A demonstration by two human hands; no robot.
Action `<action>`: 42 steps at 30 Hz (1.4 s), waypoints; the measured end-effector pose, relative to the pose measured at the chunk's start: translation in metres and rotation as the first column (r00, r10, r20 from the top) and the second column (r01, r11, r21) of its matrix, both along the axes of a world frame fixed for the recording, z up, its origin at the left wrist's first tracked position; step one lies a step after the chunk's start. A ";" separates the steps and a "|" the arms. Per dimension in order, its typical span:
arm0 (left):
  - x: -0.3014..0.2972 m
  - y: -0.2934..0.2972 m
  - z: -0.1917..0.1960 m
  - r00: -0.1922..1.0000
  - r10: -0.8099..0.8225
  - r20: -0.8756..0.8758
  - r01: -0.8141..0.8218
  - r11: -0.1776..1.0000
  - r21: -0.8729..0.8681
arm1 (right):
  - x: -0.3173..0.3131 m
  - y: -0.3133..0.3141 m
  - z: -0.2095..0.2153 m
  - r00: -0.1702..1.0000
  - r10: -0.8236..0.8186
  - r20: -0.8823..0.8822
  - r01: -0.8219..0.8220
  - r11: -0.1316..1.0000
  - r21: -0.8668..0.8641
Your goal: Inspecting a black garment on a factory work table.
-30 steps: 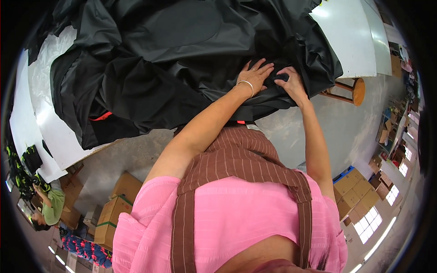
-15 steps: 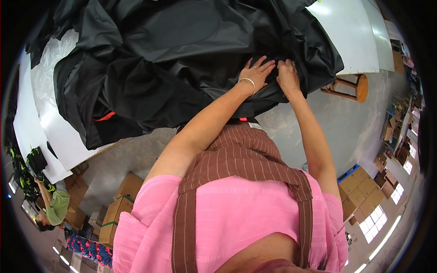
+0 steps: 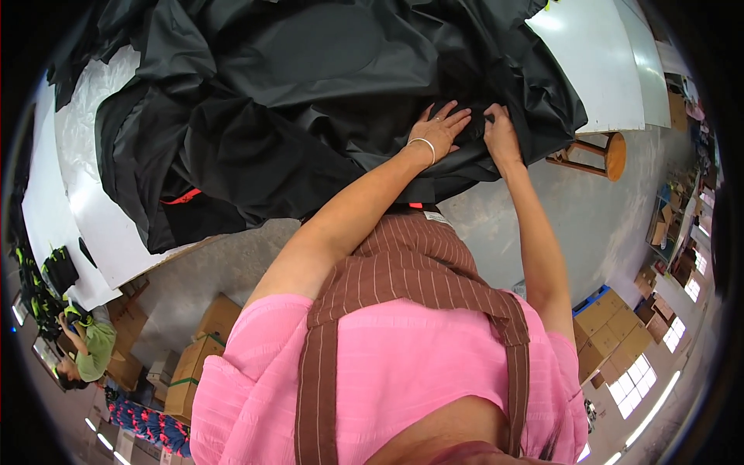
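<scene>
A large black garment or sheet of smooth black fabric (image 3: 310, 54) lies heaped over the white table and hangs past its near edge. My left hand (image 3: 439, 133) rests flat on it with the fingers spread, pointing to the right. Just right of it, my right hand (image 3: 501, 133) has its fingers closed in a pinch on the same fabric. Folds partly hide those fingertips. At the left, a red strip (image 3: 182, 197) shows on the cloth.
White table top (image 3: 589, 70) shows at right, clear plastic film (image 3: 87, 116) at left. A wooden stool (image 3: 612, 156) stands beyond the right edge. Cardboard boxes (image 3: 194, 376) stand behind me on both sides. Far left, a person in green (image 3: 97, 345) handles black and yellow-green items.
My right hand has shifted slightly right, away from my left hand, still pinching the fabric. The left hand stays nearly in place, a little lower.
</scene>
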State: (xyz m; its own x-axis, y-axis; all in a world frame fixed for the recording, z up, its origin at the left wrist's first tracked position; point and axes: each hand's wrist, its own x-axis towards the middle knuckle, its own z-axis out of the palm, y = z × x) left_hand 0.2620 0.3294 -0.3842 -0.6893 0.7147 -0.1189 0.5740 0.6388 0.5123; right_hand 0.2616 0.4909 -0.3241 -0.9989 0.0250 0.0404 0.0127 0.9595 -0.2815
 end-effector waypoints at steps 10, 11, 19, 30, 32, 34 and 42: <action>-0.014 -0.004 0.034 0.995 -0.022 0.099 0.021 1.000 0.012 | -0.024 0.012 0.062 0.999 0.005 0.037 -0.001 0.994 -0.108; -0.017 -0.007 0.045 0.981 -0.043 0.192 0.044 0.999 0.001 | -0.027 0.015 0.069 0.994 -0.009 0.108 0.026 0.987 -0.156; -0.027 -0.048 0.121 0.943 -0.121 0.310 0.176 0.972 -0.156 | -0.022 0.014 0.087 0.916 0.334 0.224 -0.357 0.931 0.072; -0.083 -0.001 0.101 0.722 -0.258 0.642 0.470 0.864 -0.182 | -0.007 0.018 0.070 0.850 0.374 0.370 -0.481 0.837 0.261; -0.088 0.019 0.094 0.946 -0.220 0.237 0.212 0.976 0.058 | -0.004 0.021 0.068 0.834 0.444 0.328 -0.527 0.818 0.232; -0.084 0.037 0.079 0.993 -0.061 0.096 0.057 0.997 0.050 | -0.002 0.023 0.064 0.779 0.422 0.464 -0.566 0.791 0.232; -0.059 0.034 -0.006 0.963 0.033 -0.267 -0.047 0.998 -0.045 | -0.016 0.020 0.058 0.727 0.238 0.644 -0.580 0.715 0.390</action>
